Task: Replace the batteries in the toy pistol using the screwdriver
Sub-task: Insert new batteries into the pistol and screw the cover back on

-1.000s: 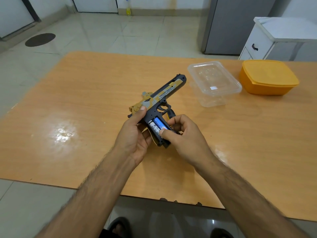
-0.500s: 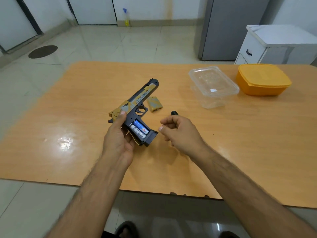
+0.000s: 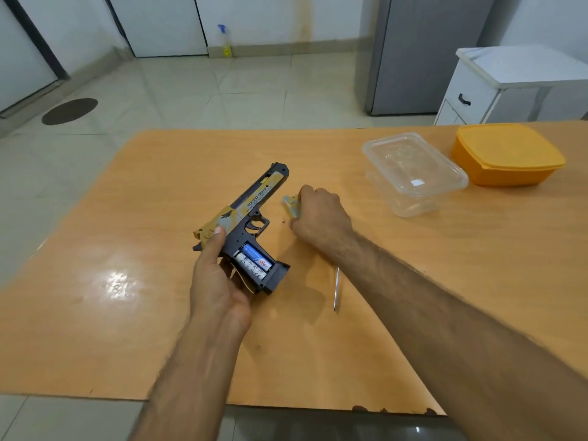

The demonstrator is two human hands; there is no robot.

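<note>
Head view, left grip (image 3: 219, 281) clasping one toy pistol (image 3: 245, 224), two batteries (image 3: 254, 261), right grip (image 3: 318, 218) pinching one cover (image 3: 292, 207)

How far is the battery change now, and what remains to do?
Done: two batteries sit in the open grip of the toy pistol, held by the left hand. In hand: the right hand grips the battery cover on the table. Left: fit the cover and fasten it with the screwdriver.

Batteries (image 3: 253, 261) in pistol grip (image 3: 254, 265) — cover (image 3: 292, 207) right, on table (image 3: 127, 218)
</note>
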